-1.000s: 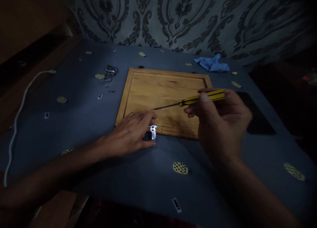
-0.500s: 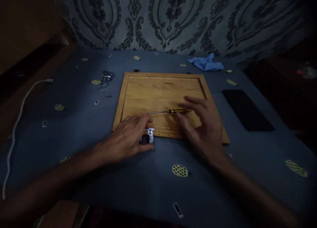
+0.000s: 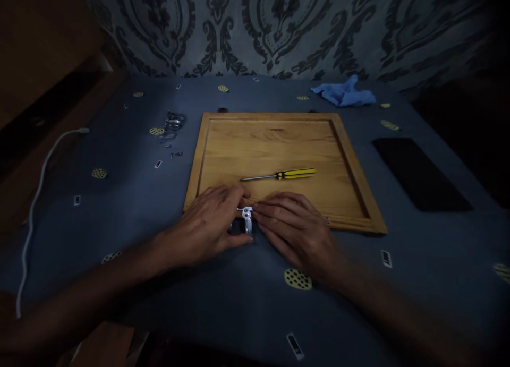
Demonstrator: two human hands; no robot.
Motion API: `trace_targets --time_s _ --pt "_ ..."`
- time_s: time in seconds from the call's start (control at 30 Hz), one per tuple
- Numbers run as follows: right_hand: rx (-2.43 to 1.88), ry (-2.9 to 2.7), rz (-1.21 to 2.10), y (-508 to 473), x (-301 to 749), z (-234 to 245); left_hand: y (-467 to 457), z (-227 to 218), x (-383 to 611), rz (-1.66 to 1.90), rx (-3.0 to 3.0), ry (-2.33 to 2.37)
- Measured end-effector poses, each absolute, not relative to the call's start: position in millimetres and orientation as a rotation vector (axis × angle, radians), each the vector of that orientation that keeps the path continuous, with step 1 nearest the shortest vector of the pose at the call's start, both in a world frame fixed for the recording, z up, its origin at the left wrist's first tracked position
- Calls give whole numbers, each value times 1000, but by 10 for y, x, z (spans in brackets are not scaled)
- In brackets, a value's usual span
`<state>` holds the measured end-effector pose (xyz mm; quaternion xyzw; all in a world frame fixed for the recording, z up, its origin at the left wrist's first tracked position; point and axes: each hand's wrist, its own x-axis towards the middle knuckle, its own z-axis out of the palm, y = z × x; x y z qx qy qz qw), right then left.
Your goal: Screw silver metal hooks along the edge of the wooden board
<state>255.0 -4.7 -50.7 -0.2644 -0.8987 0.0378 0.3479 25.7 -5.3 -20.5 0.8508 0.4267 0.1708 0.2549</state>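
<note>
My left hand (image 3: pixel 213 216) is closed around a small shiny metal fitting (image 3: pixel 247 218), its thumb below and fingers above. The fitting sits at the near edge of a framed wooden panel (image 3: pixel 271 144) with a sunken middle. From the other side, the fingertips of my right hand (image 3: pixel 298 229) are pressed together against the fitting's right side; whether they also pinch something small is hidden. A screwdriver (image 3: pixel 297 173) with a yellow and black handle lies on the panel just beyond both hands, its tip pointing left.
Several similar metal fittings (image 3: pixel 174 120) and some small screws (image 3: pixel 176 154) lie left of the panel. A blue cloth (image 3: pixel 343 93) is at the back right, and a black flat object (image 3: pixel 422 173) lies to the right. A white cable (image 3: pixel 35 197) runs along the left side.
My right hand has left the screwdriver on the panel and moved left and nearer to me, onto the metal fitting. My left hand has kept its hold.
</note>
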Motion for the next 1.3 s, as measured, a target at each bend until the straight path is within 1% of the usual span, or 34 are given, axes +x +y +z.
trace_targets --time_s 0.37,0.67,0.9,1.07,1.3 --pt "-710 -2392 67 -60 2560 -503 -54 -164 260 452 2310 1143" --pt "-667 -2373 50 -54 2575 -532 -63 -222 260 496 2338 1159" --pt "-687 -2354 122 -48 2593 -605 -84 -117 278 439 2281 1168" --pt "-709 -2346 187 -68 2611 -661 -92 -124 267 420 2278 1174" --pt "-727 -2337 166 -80 2632 -715 -98 -129 252 414 2260 1172"
